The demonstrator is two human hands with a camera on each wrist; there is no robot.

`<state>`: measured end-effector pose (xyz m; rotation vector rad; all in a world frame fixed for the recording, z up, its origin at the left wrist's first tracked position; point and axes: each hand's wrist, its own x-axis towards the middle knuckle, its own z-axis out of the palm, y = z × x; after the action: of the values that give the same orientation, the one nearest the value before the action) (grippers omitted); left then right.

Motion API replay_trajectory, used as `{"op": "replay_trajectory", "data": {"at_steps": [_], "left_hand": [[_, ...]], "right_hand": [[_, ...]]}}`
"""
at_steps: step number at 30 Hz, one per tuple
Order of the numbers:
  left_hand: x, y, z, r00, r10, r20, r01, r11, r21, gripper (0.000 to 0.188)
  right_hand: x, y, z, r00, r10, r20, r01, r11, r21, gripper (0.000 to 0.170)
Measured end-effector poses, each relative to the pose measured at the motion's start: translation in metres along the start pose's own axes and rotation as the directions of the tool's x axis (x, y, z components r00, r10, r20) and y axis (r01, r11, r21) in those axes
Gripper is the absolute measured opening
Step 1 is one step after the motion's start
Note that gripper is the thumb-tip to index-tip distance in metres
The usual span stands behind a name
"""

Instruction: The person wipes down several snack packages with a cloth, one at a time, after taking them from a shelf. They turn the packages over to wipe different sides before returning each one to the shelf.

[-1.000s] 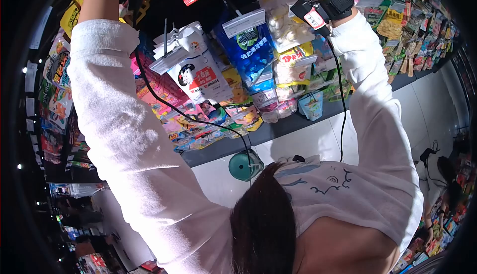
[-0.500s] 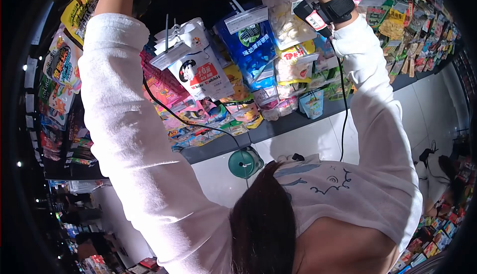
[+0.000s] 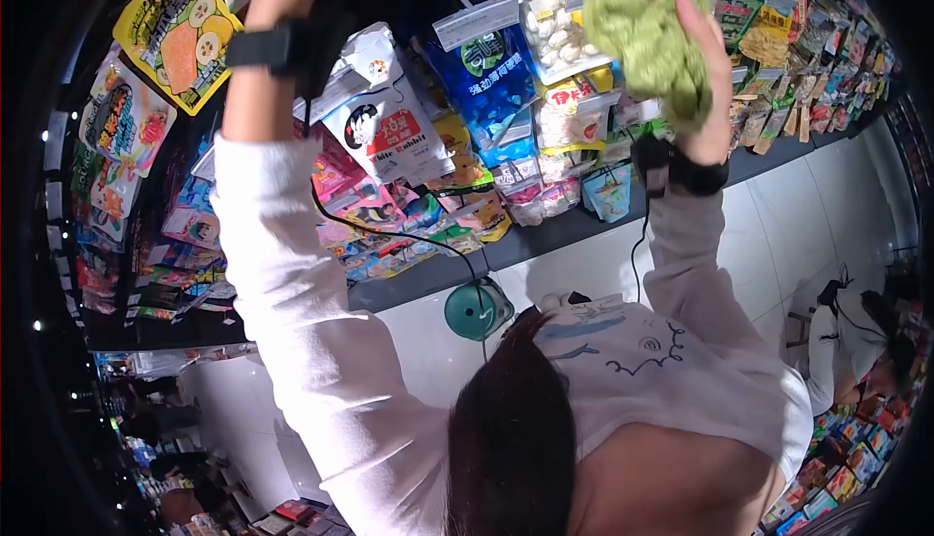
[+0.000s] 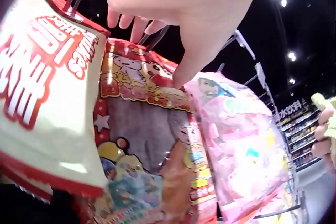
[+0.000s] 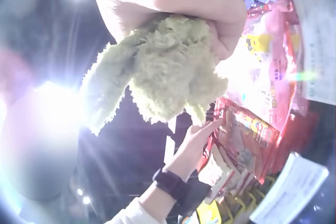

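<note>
Step in hand looks like straightening of the red snack bag (image 4: 139, 129): its upper edge is reached by the left hand (image 4: 184, 3), fingers loosely spread, thumb rested near the right edge; no clear pinch is shown. The green cloth (image 3: 657, 50) is gripped, bunched, by the right hand (image 3: 715, 84), between 1 and 2 o'clock in the head view. For the next move, the bag probably needs to be steadied and the cloth brought to it. The red bag is hung between the white bag (image 4: 50, 98) at 9 o'clock and the pink bag (image 4: 241, 140) at 3; printed front turned to the left wrist camera, long axis roughly 12 to 6. Cloth's long axis is set about 12 to 6 in the head view; no front can be told.
</note>
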<state>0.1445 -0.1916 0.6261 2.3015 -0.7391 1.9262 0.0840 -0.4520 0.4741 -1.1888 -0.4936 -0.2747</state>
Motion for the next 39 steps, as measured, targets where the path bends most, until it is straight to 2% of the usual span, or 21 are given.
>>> {"op": "replay_trajectory", "data": {"at_steps": [1, 2, 3, 6, 8, 11, 12, 14, 16, 17, 18, 22, 23, 25, 27, 28, 31, 32, 33, 35, 39], "left_hand": [[-0.018, 0.024, -0.022, 0.997, -0.014, 0.077, 0.023, 0.994, -0.106, 0.050], [-0.043, 0.038, -0.037, 0.997, 0.023, 0.070, -0.018, 0.997, -0.075, 0.046], [-0.064, 0.048, -0.043, 0.999, 0.054, 0.005, -0.054, 0.997, 0.059, 0.033], [-0.147, 0.066, -0.062, 0.957, -0.286, 0.048, 0.283, 0.886, -0.368, 0.028], [-0.199, 0.091, -0.052, 0.812, -0.572, 0.116, 0.566, 0.723, -0.397, 0.020], [-0.240, 0.117, -0.032, 0.688, -0.610, 0.394, 0.722, 0.633, -0.281, 0.034], [-0.259, 0.117, -0.020, 0.558, -0.668, 0.492, 0.830, 0.437, -0.348, 0.037], [-0.296, 0.110, 0.002, 0.453, -0.711, 0.538, 0.881, 0.265, -0.391, 0.043], [-0.312, 0.112, 0.016, 0.344, -0.744, 0.574, 0.910, 0.114, -0.398, 0.048], [-0.318, 0.112, 0.023, 0.345, -0.731, 0.589, 0.920, 0.139, -0.366, 0.050], [-0.323, 0.112, 0.032, 0.352, -0.736, 0.578, 0.922, 0.165, -0.351, 0.053], [-0.297, 0.127, 0.032, 0.519, -0.755, 0.400, 0.851, 0.500, -0.160, 0.064], [-0.305, 0.128, 0.043, 0.634, -0.709, 0.307, 0.765, 0.634, -0.114, 0.067], [-0.305, 0.135, 0.045, 0.546, -0.705, 0.452, 0.837, 0.464, -0.289, 0.059], [-0.318, 0.137, 0.052, 0.370, -0.692, 0.620, 0.873, 0.030, -0.487, 0.049], [-0.314, 0.138, 0.047, 0.293, -0.642, 0.709, 0.827, -0.202, -0.524, 0.044], [-0.298, 0.145, 0.034, 0.232, -0.645, 0.728, 0.840, -0.245, -0.484, 0.029], [-0.299, 0.146, 0.035, 0.207, -0.666, 0.717, 0.815, -0.287, -0.503, 0.024], [-0.298, 0.144, 0.034, 0.181, -0.679, 0.712, 0.841, -0.268, -0.470, 0.022], [-0.284, 0.146, 0.022, 0.185, -0.692, 0.698, 0.799, -0.307, -0.517, 0.022], [-0.263, 0.155, -0.013, 0.193, -0.665, 0.721, 0.754, -0.370, -0.543, 0.021]], "right_hand": [[-0.027, 0.000, 0.003, 0.980, 0.181, -0.077, -0.168, 0.975, 0.148, 0.038], [-0.052, 0.006, 0.013, 0.980, 0.099, -0.172, -0.062, 0.976, 0.208, 0.033], [-0.061, 0.029, -0.008, 0.941, 0.316, -0.121, -0.256, 0.900, 0.354, 0.032], [-0.090, 0.104, -0.048, 0.893, 0.446, -0.057, -0.423, 0.876, 0.230, 0.033], [-0.097, 0.140, -0.051, 0.878, 0.479, 0.009, -0.469, 0.854, 0.227, 0.033], [-0.102, 0.178, -0.049, 0.921, 0.355, 0.159, -0.376, 0.916, 0.137, 0.035], [-0.100, 0.186, -0.044, 0.941, 0.265, 0.209, -0.288, 0.954, 0.086, 0.036], [-0.099, 0.220, -0.042, 0.949, 0.101, 0.297, -0.131, 0.988, 0.083, 0.047], [-0.080, 0.227, -0.029, 0.900, 0.349, 0.263, -0.434, 0.784, 0.444, 0.053], [-0.073, 0.221, -0.017, 0.841, 0.462, 0.283, -0.531, 0.602, 0.597, 0.056], [-0.073, 0.212, -0.008, 0.872, 0.420, 0.252, -0.485, 0.671, 0.560, 0.058], [-0.061, 0.253, -0.017, 0.781, 0.571, 0.252, -0.526, 0.384, 0.759, 0.052], [-0.064, 0.256, -0.021, 0.838, 0.507, 0.203, -0.495, 0.547, 0.675, 0.048], [-0.075, 0.256, -0.030, 0.929, 0.342, 0.140, -0.367, 0.815, 0.448, 0.042], [-0.083, 0.254, -0.039, 0.981, 0.147, 0.129, -0.169, 0.971, 0.172, 0.039], [-0.087, 0.254, -0.043, 0.988, 0.053, 0.144, -0.057, 0.998, 0.029, 0.038], [-0.085, 0.252, -0.062, 0.972, 0.083, 0.221, -0.113, 0.986, 0.125, 0.044], [-0.079, 0.208, -0.047, 0.939, -0.148, 0.310, 0.244, 0.923, -0.298, 0.041], [-0.081, 0.195, -0.038, 0.980, 0.022, 0.197, 0.005, 0.991, -0.135, 0.038], [-0.080, 0.182, -0.024, 0.914, 0.398, 0.076, -0.403, 0.877, 0.261, 0.035], [-0.098, 0.137, -0.005, 0.895, 0.446, -0.019, -0.426, 0.866, 0.264, 0.032]]}}
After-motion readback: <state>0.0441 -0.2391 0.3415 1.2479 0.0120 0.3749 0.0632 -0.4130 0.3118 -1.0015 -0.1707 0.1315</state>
